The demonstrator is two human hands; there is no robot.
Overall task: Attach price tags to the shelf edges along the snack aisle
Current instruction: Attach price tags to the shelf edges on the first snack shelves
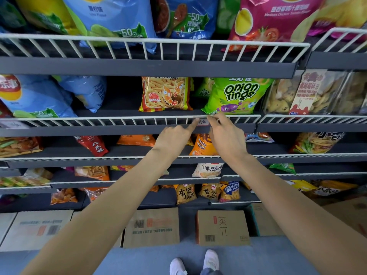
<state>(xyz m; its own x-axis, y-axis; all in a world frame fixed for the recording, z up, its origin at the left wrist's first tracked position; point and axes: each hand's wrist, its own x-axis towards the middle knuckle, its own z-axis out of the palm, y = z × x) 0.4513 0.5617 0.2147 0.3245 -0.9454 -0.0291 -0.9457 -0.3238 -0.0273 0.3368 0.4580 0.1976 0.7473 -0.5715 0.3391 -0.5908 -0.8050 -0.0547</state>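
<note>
Price tag (202,122) sits mid-frame on the white wire rail (127,118) under the onion rings bag (237,96), so press along it with your left hand's (174,136) pointed forefinger while your right hand (226,133) seemingly pinches its right end.

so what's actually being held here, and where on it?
The price tag on the wire shelf rail. The right hand pinches its right edge; the left hand presses its left end with the index fingertip, without a grip.

"Onion rings" on green bag (236,96); others blurry.
</note>
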